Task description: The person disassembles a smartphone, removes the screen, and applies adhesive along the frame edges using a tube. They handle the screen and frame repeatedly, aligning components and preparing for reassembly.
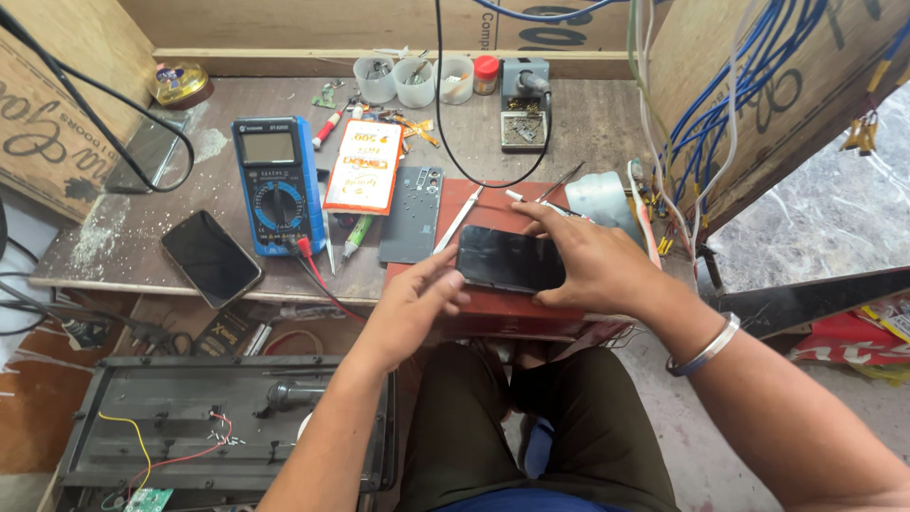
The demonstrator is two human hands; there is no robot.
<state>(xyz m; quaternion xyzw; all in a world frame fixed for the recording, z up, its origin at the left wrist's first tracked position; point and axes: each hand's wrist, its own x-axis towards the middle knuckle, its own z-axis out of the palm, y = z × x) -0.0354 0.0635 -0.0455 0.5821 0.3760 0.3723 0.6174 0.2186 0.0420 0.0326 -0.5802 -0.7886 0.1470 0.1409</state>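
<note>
A black smartphone (507,260) lies screen-up on a red-brown mat (493,308) at the bench's front edge. My right hand (588,265) covers its right end and grips it, a metal bangle on the wrist. My left hand (417,299) touches the phone's left end with its fingertips. Just left of the mat lies a grey phone back cover (412,213). Tweezers and thin metal tools (545,194) rest behind the phone.
A blue multimeter (277,180) with red lead, an orange packet (363,166), a second dark phone (210,258), small cups (414,81) and a soldering stand (524,104) sit on the bench. Blue wires hang right. A black metal chassis (227,427) stands below left.
</note>
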